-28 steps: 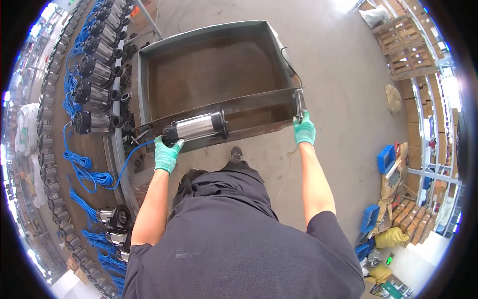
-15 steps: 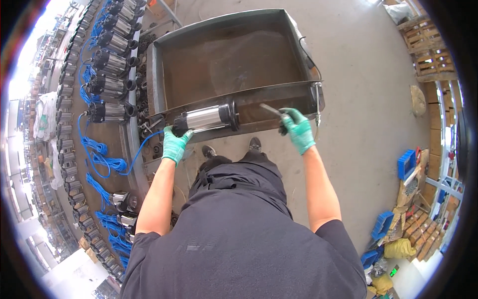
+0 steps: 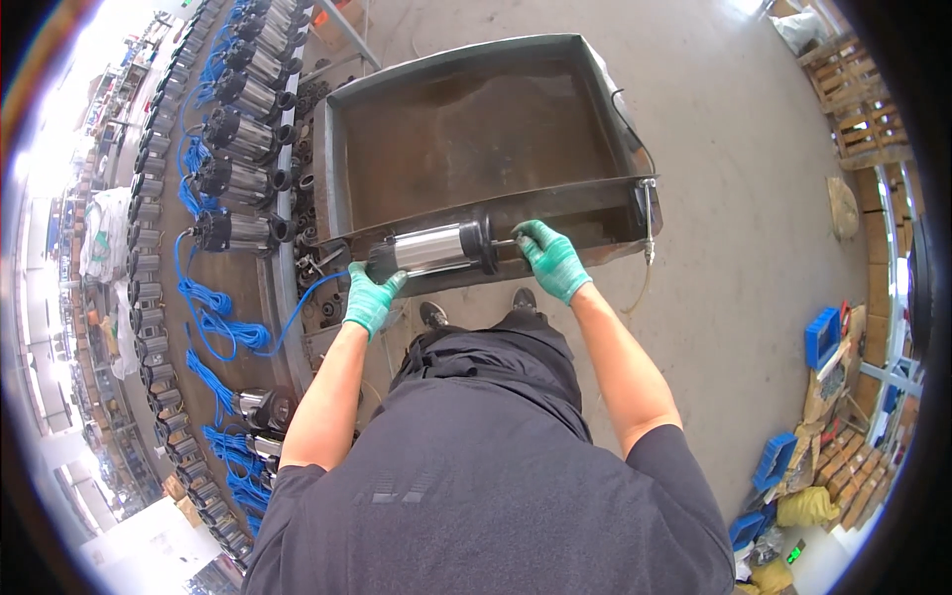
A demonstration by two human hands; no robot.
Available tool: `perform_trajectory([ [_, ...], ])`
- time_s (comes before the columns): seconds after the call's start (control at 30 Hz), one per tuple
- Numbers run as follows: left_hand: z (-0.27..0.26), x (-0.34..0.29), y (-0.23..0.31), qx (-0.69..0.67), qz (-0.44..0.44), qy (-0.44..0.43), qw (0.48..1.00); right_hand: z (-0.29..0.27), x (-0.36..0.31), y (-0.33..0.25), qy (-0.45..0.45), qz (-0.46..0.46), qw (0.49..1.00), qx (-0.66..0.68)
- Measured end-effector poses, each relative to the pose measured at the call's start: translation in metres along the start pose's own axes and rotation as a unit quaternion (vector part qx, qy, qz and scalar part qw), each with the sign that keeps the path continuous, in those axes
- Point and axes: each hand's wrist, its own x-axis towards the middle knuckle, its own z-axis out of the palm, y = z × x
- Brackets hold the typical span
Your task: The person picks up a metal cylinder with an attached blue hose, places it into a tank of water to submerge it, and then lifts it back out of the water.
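A motor pump (image 3: 428, 248) with a shiny steel barrel and black ends lies on its side along the near ledge of a water tank (image 3: 335, 159). My left hand (image 3: 371, 300), in a green glove, grips its left end, fingers partly hidden behind it and thumb along the front. From that end a blue cable (image 3: 302, 309) runs left. My gloved right hand (image 3: 552, 264) is closed around a slim metal tool (image 3: 505, 242) whose tip meets the pump's right black end. Its exact kind is hidden by my fingers.
Several similar pumps (image 3: 236, 180) with blue cable coils (image 3: 235, 332) line a rack to my left. A pipe fitting with a hose (image 3: 650, 223) stands at the tank's right corner. Blue bins (image 3: 822, 337) and wooden pallets (image 3: 861, 94) sit far right.
My right hand has moved left, bringing the metal tool from the air beside the pump to its right end. My left hand stays on the pump's left end.
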Motion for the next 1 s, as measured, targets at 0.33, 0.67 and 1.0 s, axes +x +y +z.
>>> perform_trajectory([
  [0.33, 0.002, 0.013, -0.016, -0.016, -0.001, -0.035, 0.999, -0.005, 0.02, -0.007, -0.083, 0.152, 0.938, -0.301],
  [0.67, 0.003, 0.013, -0.03, -0.009, -0.025, -0.054, 0.998, -0.021, 0.009, 0.006, -0.147, 0.277, 0.925, 0.212],
  [1.0, 0.004, 0.016, -0.03, -0.03, -0.009, -0.041, 0.999, -0.024, 0.028, 0.006, -0.155, 0.281, 0.932, 0.165],
])
